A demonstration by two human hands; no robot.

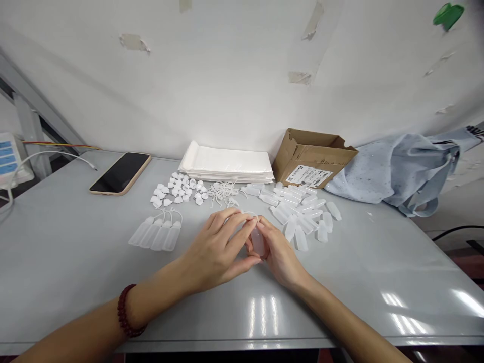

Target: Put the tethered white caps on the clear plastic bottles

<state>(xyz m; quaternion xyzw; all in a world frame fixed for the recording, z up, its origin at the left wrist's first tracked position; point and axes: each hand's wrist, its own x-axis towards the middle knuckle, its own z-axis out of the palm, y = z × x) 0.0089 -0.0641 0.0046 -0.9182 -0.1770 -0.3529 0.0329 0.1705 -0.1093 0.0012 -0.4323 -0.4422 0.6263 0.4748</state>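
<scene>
- The left hand [217,249] and the right hand [280,252] met above the grey bench [75,262], with the wrists resting low.
- The fingers [238,229] of both hands were closed around one small translucent plastic bottle [257,241]. It stood roughly upright between the two thumbs.
- A dark red bead bracelet [126,311] sat on the left wrist.
- Left of the fingers, near them, lay a row of four capped translucent bottles [156,233], side by side.
- Just right of the fingers and beyond them lay a loose pile of uncapped translucent bottles [298,209].
- Beyond the fingers were a cluster of small white caps [177,190] and a tangle of thin white plastic tethers [223,192].
- Farther back stood a stack of white padded envelopes [227,164] and an open brown cardboard box [312,156].
- Well apart to the left lay a black-screened smartphone [121,172]; well apart to the right lay a pale blue cloth bag [401,171].
</scene>
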